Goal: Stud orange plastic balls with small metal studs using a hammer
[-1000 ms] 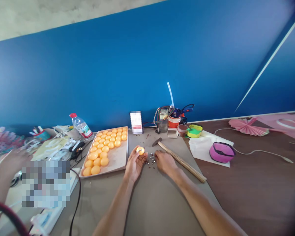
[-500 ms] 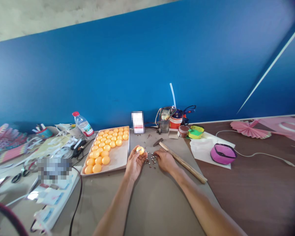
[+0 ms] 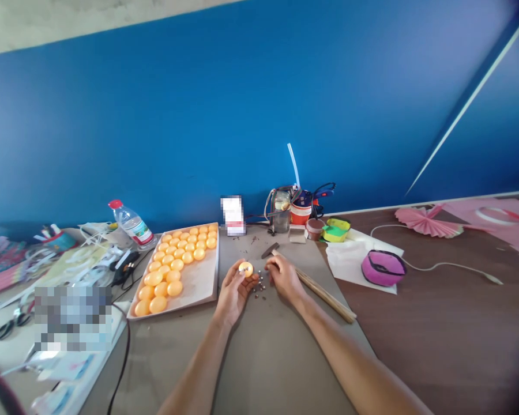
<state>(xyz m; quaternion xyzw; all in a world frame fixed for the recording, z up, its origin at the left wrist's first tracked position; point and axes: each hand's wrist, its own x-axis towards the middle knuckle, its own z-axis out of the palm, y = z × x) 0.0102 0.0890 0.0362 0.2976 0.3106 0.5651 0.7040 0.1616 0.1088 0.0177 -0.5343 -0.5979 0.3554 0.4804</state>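
Observation:
An orange ping-pong ball (image 3: pixel 245 268) is pinched in the fingers of my left hand (image 3: pixel 233 294), held just above the mat. A small shiny metal spot shows on the side of the ball. To its right, my right hand (image 3: pixel 284 280) has its fingertips drawn together; whatever they may hold is too small to make out. Between both hands lies a scatter of tiny metal pieces (image 3: pixel 260 283). A hammer with a wooden handle (image 3: pixel 326 295) lies along the right side of my right hand, its dark head beyond the fingers.
Left of my hands stands a shallow tray (image 3: pixel 205 282) with rows of orange balls. Behind are a jar (image 3: pixel 281 216), an orange-red tub (image 3: pixel 301 215) and a yellow-green container (image 3: pixel 336 230). A purple pouch (image 3: pixel 383 268) sits right; a water bottle (image 3: pixel 132 225) and cables are left.
The view has shifted slightly, so most things appear further left. My right hand has drawn a little closer to the ball, which my left hand still holds.

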